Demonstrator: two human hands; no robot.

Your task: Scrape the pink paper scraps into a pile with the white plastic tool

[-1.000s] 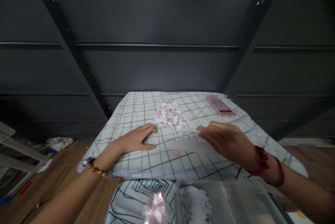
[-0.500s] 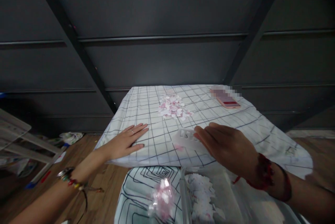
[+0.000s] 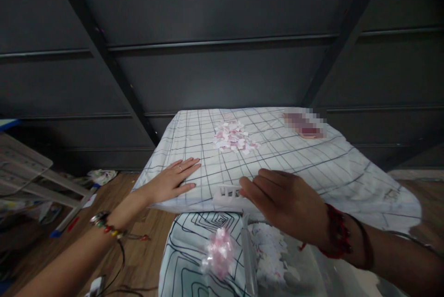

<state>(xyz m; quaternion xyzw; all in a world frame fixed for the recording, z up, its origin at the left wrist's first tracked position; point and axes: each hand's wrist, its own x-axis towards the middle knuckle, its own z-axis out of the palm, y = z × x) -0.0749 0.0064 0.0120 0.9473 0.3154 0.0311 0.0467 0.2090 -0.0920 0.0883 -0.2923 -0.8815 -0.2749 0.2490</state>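
My left hand [image 3: 176, 179] lies flat on the grid-patterned white tablecloth [image 3: 277, 153], fingers stretched out, holding nothing. Fingers bent, my right hand [image 3: 286, 197] grips a white plastic piece with rectangular slots [image 3: 225, 199] close to the table's near edge. Part of that piece is hidden behind the fingers. Farther back on the cloth is a pile of small white and pink paper scraps [image 3: 234, 137]. Just below the table edge, under my right forearm, stands a clear plastic box [image 3: 250, 260] with white paper scraps [image 3: 268, 250] inside.
A pinkish phone [image 3: 305, 126], partly blurred out, lies at the back right of the table. Left of the box, a shiny pink and clear plastic bundle [image 3: 220, 253] rests on a patterned seat [image 3: 178, 260]. A dark panelled wall [image 3: 215, 75] stands behind the table.
My right hand has drawn the slotted white piece left and nearer the table's front edge. A pink patch seen beside it before no longer shows. My left hand stays flat; the view has shifted slightly.
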